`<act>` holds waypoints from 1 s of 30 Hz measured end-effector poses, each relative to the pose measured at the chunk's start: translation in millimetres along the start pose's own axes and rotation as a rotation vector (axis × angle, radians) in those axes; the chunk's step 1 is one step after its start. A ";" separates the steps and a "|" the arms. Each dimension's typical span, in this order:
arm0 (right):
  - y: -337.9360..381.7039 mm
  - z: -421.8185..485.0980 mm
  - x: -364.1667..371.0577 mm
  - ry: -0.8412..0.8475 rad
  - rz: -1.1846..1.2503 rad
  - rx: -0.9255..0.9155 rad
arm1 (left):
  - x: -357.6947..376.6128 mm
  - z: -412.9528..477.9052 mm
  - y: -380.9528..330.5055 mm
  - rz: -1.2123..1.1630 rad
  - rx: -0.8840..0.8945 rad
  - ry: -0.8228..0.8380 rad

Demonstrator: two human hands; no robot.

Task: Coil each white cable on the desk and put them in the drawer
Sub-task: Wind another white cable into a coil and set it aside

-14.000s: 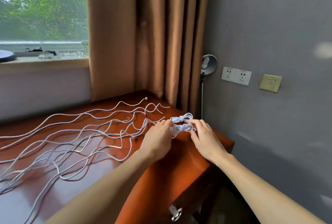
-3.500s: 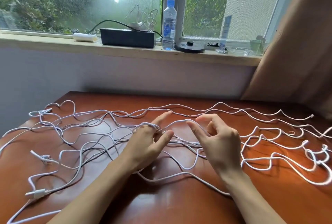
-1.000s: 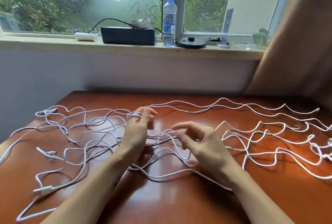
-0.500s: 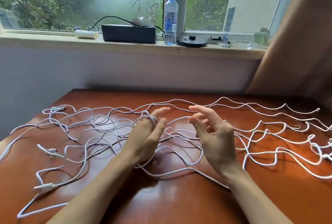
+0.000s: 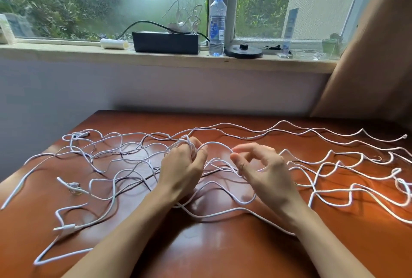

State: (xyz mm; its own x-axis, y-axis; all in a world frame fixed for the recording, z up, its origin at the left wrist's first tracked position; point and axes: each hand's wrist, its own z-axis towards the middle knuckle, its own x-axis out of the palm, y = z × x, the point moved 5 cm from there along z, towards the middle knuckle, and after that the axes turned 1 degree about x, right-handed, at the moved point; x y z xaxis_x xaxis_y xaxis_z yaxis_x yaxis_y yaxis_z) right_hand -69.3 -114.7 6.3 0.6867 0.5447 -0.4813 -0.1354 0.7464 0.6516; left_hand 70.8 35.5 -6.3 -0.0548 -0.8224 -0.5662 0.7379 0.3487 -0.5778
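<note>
Desk: the white cables are lying loose and tangled over most of it, left edge to right. My left hand is working at mid-desk, fingers curled and gripping a few turns of one cable wound round them. My right hand is pinching that same strand between thumb and forefinger (it is arching clear of the wood between the hands).

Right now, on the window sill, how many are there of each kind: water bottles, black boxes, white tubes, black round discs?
water bottle: 1
black box: 1
white tube: 1
black disc: 1
Total: 4
</note>
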 end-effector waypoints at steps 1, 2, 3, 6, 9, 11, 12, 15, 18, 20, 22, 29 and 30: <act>1.2 -0.9 2.3 0.035 -0.009 -0.014 | -0.9 -0.6 -0.8 0.007 -0.007 0.001; 2.8 -1.6 4.3 0.068 -0.015 -0.029 | -1.5 -1.4 -1.0 0.006 -0.018 0.004; 4.9 -2.6 5.6 0.105 -0.009 -0.040 | -2.0 -1.9 -0.6 -0.002 -0.031 0.011; 10.6 -4.5 9.7 0.252 0.101 -0.048 | -0.9 -1.4 3.1 -0.019 -0.074 0.056; 9.0 -3.0 7.4 0.245 0.186 -0.030 | -1.2 -0.8 3.0 -0.018 -0.090 0.089; 6.3 -1.4 4.1 0.161 0.149 -0.013 | -0.1 -1.2 3.2 -0.016 -0.082 0.126; 4.5 -0.3 2.6 0.116 0.122 -0.013 | 0.3 -1.2 3.4 -0.010 -0.075 0.146; 3.4 2.6 -5.0 -0.051 0.008 -0.074 | 1.8 0.0 5.7 -0.013 -0.061 0.194; 2.5 3.1 -10.0 -0.180 -0.062 -0.102 | 10.5 -2.8 4.3 -0.104 -0.089 0.294; -0.7 2.4 -12.7 -0.229 -0.086 -0.038 | 17.9 -6.4 1.9 -0.189 -0.100 0.357; -7.0 2.3 -15.9 -0.249 -0.125 0.060 | 21.7 -8.5 -2.0 -0.267 -0.113 0.384; -13.5 3.1 -4.6 -0.050 0.036 0.158 | 25.1 -10.9 -17.5 -0.796 -0.302 0.475; -12.0 2.7 -1.7 -0.024 0.065 0.152 | 26.0 -10.6 -16.4 -0.848 -0.341 0.492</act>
State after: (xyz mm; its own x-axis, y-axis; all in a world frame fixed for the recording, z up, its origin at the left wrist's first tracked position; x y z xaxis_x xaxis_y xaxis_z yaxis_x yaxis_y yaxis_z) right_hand -67.0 -125.6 0.9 0.6969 0.5794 -0.4227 -0.0718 0.6427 0.7627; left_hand 50.1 13.1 -17.8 -0.7926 -0.6091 -0.0293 0.1037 -0.0872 -0.9908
